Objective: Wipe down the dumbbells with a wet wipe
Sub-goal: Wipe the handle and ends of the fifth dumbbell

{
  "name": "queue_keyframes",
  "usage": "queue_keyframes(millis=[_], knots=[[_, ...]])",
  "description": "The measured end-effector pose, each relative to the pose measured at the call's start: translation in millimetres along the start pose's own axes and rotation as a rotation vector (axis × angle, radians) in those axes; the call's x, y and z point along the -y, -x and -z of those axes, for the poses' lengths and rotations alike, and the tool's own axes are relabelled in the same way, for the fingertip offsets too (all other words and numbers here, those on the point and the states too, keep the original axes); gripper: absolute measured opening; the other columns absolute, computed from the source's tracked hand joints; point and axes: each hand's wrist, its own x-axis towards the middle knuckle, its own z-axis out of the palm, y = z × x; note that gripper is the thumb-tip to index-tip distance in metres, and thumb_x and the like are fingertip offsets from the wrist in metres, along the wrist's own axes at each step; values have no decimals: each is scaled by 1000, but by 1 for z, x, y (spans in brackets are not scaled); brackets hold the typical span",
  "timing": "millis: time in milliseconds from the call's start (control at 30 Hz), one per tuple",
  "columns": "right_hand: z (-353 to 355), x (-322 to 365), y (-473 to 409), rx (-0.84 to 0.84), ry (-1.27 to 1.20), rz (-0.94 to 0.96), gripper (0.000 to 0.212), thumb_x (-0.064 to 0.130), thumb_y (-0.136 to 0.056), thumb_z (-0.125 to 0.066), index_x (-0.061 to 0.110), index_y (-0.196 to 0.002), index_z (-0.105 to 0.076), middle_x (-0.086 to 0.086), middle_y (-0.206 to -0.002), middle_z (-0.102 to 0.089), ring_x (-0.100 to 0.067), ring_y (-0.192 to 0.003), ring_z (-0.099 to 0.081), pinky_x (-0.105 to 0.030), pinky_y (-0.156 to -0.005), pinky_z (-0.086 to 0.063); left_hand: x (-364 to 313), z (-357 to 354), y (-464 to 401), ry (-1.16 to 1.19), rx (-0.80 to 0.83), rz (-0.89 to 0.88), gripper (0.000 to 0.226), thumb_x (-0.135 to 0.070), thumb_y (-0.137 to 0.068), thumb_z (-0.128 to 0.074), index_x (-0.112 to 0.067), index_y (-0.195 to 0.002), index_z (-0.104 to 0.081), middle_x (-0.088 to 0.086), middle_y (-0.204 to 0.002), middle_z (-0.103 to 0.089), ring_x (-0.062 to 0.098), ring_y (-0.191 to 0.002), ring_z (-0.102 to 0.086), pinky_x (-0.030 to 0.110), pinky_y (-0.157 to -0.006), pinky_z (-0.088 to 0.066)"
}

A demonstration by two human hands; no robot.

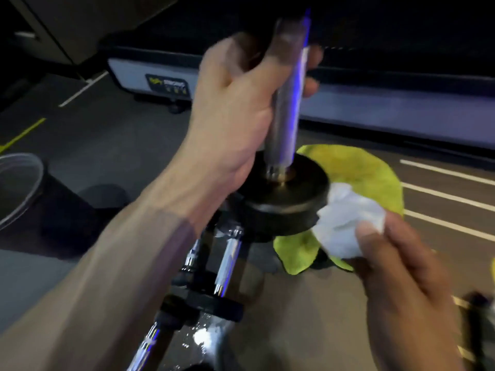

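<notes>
Dumbbell [284, 162] sits frame centre, stood on end: metal handle rising toward the top, black weight plate [281, 199] at the bottom. My left hand [235, 103] is wrapped round the upper handle, fingers curled over it, holding it upright. My right hand [401, 263], lower right, pinches a crumpled white wet wipe [345, 226] and presses it to the plate's right edge. Wipe touches plate rim.

Step, as I read it: wiping the plate's side. Next move probably calls for turning the dumbbell with the left hand so the wipe covers the rest of the rim, then the handle.

Behind the plate, a yellow-green cloth [361, 167] on the floor. Below centre, more dumbbells [211, 285] with chrome bars lying down, blurred. Grey floor [107, 145] with white lines at right. Clear-rimmed bin [18, 188] at left edge. Grey machine base [166, 81] in the upper part.
</notes>
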Motion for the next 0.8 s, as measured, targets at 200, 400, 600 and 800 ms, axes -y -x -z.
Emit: queue_keyframes(millis=[200, 400, 600, 800], knots=[[54, 19, -18, -165, 82, 76, 24, 24, -95, -65, 32, -114, -78, 5, -112, -79, -22, -115, -72, -48, -108, -50, 18, -81, -16, -2, 64, 41, 12, -9, -104, -63, -5, -95, -70, 7, -88, -76, 18, -82, -76, 31, -75, -62], [74, 15, -23, -42, 330, 189, 26, 21, -100, -66, 33, -122, -72, 23, -125, -72, 3, -121, -64, -13, -98, -48, 48, -97, -16, -21, 35, 137, 14, -7, -98, -71, 1, -110, -70, 9, -93, -79, 21, -82, -76, 37, -78, -63], [74, 14, -52, 193, 736, 516, 38, 13, -101, -52, 35, -128, -64, 28, -138, -59, 2, -139, -47, -11, -111, -34, 41, -89, -27, -122, 79, 189, 4, -10, -97, -73, -12, -100, -71, 20, -109, -79, 39, -103, -77, 35, -83, -63], [70, 15, -67, 296, 814, 541, 25, 12, -100, -49, 26, -111, -66, 20, -124, -61, -4, -125, -56, -14, -99, -40, 37, -71, -37, -262, 65, 141, 72, -22, -77, -91, -6, -138, -57, 2, -118, -78, 13, -107, -77, 41, -102, -60]])
